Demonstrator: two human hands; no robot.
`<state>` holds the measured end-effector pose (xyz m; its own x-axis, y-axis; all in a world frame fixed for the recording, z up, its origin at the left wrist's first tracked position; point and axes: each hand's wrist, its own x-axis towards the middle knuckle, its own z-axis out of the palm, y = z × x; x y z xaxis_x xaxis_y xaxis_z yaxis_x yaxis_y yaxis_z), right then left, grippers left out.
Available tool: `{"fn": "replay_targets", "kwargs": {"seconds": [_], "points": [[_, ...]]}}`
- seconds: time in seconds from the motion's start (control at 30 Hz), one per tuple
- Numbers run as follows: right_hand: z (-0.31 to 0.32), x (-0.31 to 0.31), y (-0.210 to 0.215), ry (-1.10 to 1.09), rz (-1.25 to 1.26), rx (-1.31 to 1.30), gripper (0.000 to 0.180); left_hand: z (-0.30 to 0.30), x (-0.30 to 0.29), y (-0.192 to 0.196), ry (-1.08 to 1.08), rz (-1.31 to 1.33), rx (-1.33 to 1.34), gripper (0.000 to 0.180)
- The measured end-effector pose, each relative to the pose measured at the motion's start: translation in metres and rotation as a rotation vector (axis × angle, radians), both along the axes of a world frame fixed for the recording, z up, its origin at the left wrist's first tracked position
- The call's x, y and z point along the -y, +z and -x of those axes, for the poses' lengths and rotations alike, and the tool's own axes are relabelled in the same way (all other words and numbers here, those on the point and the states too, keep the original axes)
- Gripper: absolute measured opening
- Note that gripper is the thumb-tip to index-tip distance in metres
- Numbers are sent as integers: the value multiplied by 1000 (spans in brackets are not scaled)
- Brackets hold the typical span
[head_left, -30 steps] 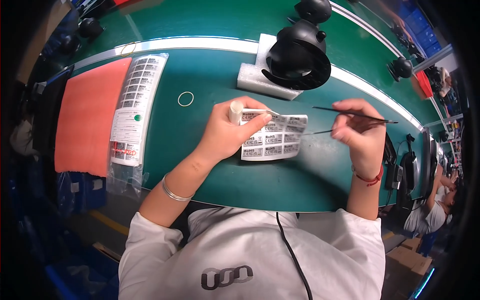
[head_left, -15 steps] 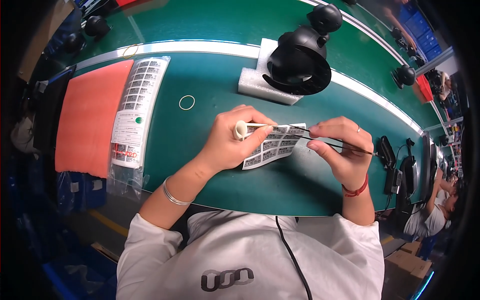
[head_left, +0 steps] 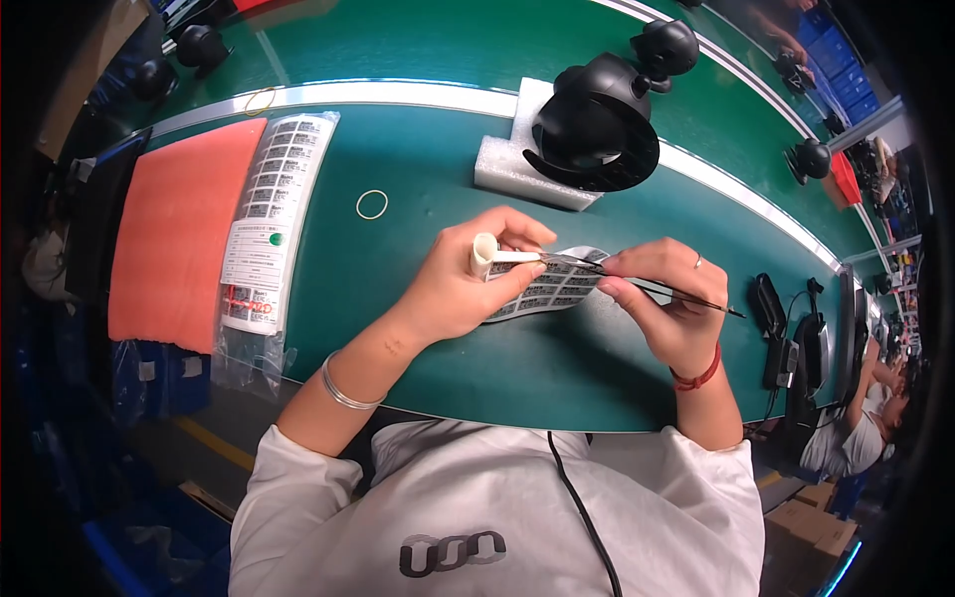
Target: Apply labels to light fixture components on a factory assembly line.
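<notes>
Since the earlier frame the right hand [head_left: 668,308] has closed in on the left hand [head_left: 468,284], the tweezers [head_left: 647,284] now meeting at the small white roll [head_left: 484,254]; the left fingers are curled shut around that roll and pin the label sheet [head_left: 552,289] beneath; the right fingers pinch the tweezers shut, though whether the tips grip a label cannot be told. The roll sits above the green counter [head_left: 418,179], just over the sheet. Risk: a label could fold, stick to itself or go on crooked if the tips slip. The tweezers' long axis runs left to right, tips toward the roll; the roll's end points upward.
</notes>
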<state>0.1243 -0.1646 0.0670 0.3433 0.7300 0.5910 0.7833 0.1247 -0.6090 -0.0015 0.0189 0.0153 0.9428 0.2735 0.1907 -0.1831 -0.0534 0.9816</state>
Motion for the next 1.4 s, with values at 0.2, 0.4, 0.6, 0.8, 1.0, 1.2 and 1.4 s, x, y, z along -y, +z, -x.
{"fn": "replay_targets", "kwargs": {"seconds": [0.2,0.4,0.6,0.8,1.0,1.2,1.4], "points": [[2,0,2,-4,33,-53,11,-1,-1,1,-46,31,-41,37],[4,1,3,-31,11,-31,11,-1,-8,0,206,-592,26,23],[4,1,4,-93,8,141,14,1,-7,5,151,-455,-75,17],[-12,-5,-15,-124,-132,455,20,0,-6,7,129,-426,-49,15],[-8,7,-1,-71,-1,-269,17,1,-8,7,130,-438,-65,15],[-12,6,9,-15,190,-531,14,1,-7,4,113,-580,25,18],[-9,5,9,-64,137,-690,5,0,-10,7,249,-601,51,23]]}}
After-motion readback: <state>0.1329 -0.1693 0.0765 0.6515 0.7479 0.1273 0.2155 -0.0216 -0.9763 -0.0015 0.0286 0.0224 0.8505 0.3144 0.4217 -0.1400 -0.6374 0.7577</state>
